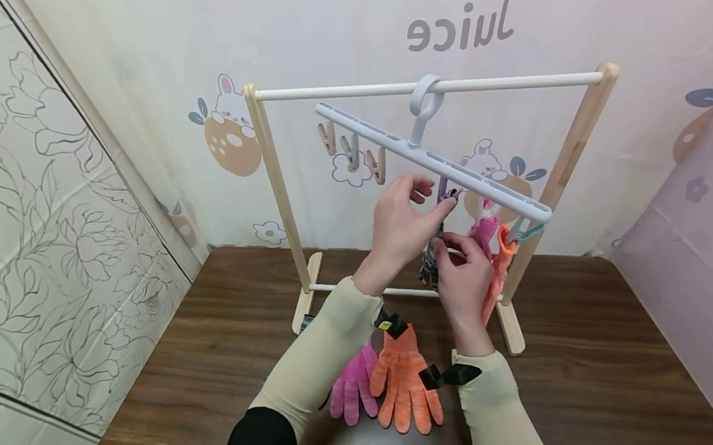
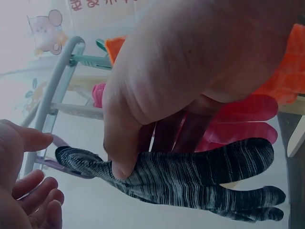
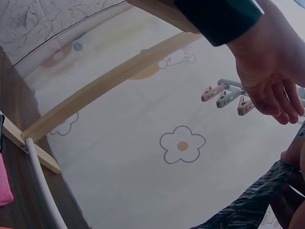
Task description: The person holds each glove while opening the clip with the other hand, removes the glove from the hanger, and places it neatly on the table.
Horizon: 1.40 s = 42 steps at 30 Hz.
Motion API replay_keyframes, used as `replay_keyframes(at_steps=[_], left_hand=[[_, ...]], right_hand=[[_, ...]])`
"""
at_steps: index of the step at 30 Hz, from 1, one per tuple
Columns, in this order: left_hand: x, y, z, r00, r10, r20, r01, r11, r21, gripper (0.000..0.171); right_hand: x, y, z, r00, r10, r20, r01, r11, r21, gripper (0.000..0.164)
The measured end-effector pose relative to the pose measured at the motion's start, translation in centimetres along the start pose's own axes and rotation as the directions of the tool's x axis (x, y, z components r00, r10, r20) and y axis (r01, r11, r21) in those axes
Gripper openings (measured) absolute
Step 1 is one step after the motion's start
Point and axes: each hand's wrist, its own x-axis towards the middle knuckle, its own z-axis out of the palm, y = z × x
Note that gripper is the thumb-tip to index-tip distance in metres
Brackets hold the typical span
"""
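A black-and-white striped knit glove (image 2: 190,176) hangs from a purple clothespin (image 2: 66,167) under the white clip hanger (image 1: 365,129). Near its cuff, my right hand (image 1: 464,272) pinches the glove between thumb and fingers. My left hand (image 1: 402,220) is raised at the clothespin, thumb tip right by it and the other fingers loosely bent, with nothing gripped. Right of the striped glove, a pink glove (image 1: 484,233) and an orange glove (image 1: 498,272) hang from the same hanger; the orange one is held by a green clothespin (image 1: 528,230).
The hanger hooks over the white bar (image 1: 343,92) of a wooden rack. Several unused clothespins (image 1: 350,152) dangle at its left end. On the brown table (image 1: 605,390) lie another pink glove (image 1: 355,387) and orange glove (image 1: 406,381), partly under my sleeves.
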Motion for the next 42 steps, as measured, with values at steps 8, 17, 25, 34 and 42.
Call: replay_keyframes(at_steps=[8, 17, 25, 34, 42], left_hand=[[0.9, 0.1, 0.9, 1.000, -0.010, -0.002, 0.010, 1.000, 0.007, 0.039], [0.9, 0.0, 1.7, 0.999, 0.002, -0.044, -0.005, 0.997, -0.082, 0.033], [0.9, -0.3, 1.9, 0.994, 0.064, -0.087, -0.076, 0.988, -0.133, 0.026], [1.1, 0.2, 2.0, 0.990, 0.097, -0.105, -0.111, 0.984, -0.138, 0.021], [1.2, 0.2, 1.9, 0.989, 0.094, -0.117, -0.105, 0.990, -0.093, 0.018]], right_hand=[[0.1, 0.0, 0.1, 1.000, -0.011, -0.002, 0.011, 1.000, -0.019, 0.020], [0.1, -0.1, 0.1, 0.999, -0.037, -0.008, 0.037, 0.999, -0.014, 0.018], [0.2, -0.2, 0.0, 1.000, -0.027, 0.006, 0.027, 0.999, -0.017, 0.016], [0.1, -0.1, -0.4, 0.999, -0.046, 0.008, 0.046, 0.999, -0.020, 0.013], [-0.1, -0.2, -0.7, 1.000, -0.008, 0.012, 0.008, 1.000, -0.015, 0.018]])
